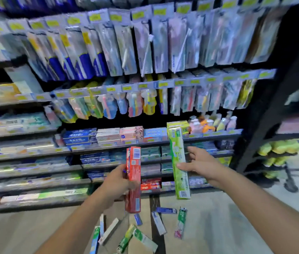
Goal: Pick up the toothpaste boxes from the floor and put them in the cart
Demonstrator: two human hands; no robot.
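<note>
Two bare forearms come into the head view from the bottom edge, one at each side. No sleeve covers either arm as far as the picture shows them, from near the elbow to the wrist. The left hand point(116, 182) and the right hand point(199, 165) are bare too. The wrists and the fingers that show carry nothing. The view is blurred, so finer marks cannot be told.

Stocked shop shelves point(108, 142), pale floor point(218, 226)
</note>
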